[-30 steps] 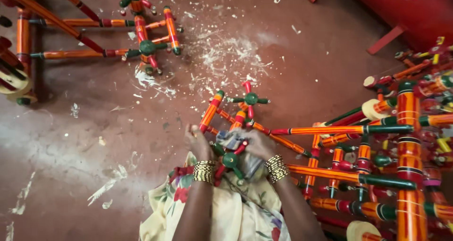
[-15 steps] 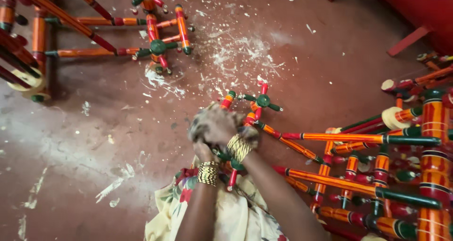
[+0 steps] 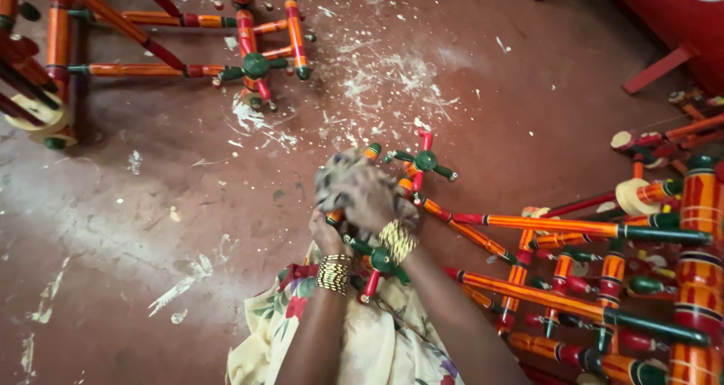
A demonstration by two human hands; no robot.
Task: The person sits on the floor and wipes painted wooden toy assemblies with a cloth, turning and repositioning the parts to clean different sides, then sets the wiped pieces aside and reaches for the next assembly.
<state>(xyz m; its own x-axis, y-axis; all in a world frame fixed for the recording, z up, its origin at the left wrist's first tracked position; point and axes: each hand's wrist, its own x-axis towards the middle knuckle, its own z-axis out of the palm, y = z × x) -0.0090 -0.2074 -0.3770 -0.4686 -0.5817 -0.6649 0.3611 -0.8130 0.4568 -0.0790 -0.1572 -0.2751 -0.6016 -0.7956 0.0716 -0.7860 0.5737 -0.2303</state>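
A painted wooden frame [image 3: 483, 220] of orange rods with green and red knobs lies on the red-brown floor in front of me. My right hand [image 3: 371, 198] presses a crumpled grey cloth [image 3: 334, 175] onto the frame's near-left rod. My left hand [image 3: 326, 233] sits just below, half hidden under the right, closed around that same rod. Both wrists carry gold bangles. A green knob [image 3: 382, 260] with red pegs sticks out beneath my hands, and another green knob [image 3: 426, 161] stands just right of them.
A second orange frame [image 3: 255, 62] lies at the top left. Several more frames [image 3: 633, 279] are heaped at the right. A big red object [image 3: 679, 15] fills the top right corner. White flecks [image 3: 377, 83] litter the floor. Floral fabric [image 3: 362, 347] covers my lap.
My right hand has swung left and up with the cloth, from beside the left hand to on top of the rod. The left hand has stayed low on the frame.
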